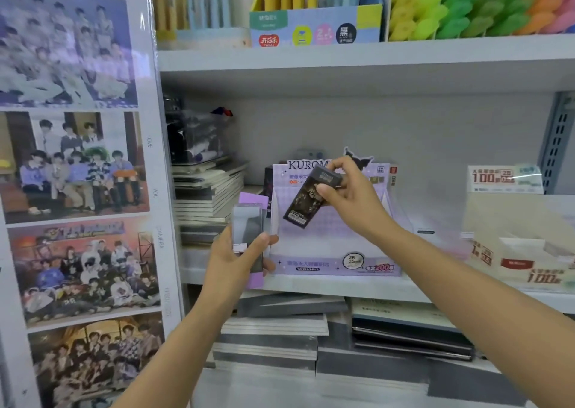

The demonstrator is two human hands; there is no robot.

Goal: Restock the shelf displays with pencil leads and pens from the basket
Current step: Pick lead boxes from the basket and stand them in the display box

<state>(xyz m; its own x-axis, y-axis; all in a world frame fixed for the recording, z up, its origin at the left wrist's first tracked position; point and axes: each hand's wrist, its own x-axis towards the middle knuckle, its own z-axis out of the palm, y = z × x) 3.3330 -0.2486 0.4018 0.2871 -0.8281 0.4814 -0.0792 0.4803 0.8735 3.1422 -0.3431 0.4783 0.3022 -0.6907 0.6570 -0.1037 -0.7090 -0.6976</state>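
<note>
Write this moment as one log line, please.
left grip: holds purple lead packs | right grip: pinches black lead case, tilted | place: before Kuromi display box

White shelf — purple display box, stacked notebooks, beige box

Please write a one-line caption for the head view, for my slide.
Right hand holds a black lead pack over the purple display box while left hand grips more packs.

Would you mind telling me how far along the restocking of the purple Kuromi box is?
Done: nothing clearly; the purple display box looks nearly empty. In hand: the right hand pinches one dark lead case above it, and the left hand grips more packs. Left: placing this case and those packs; any further stock is out of view.
</note>
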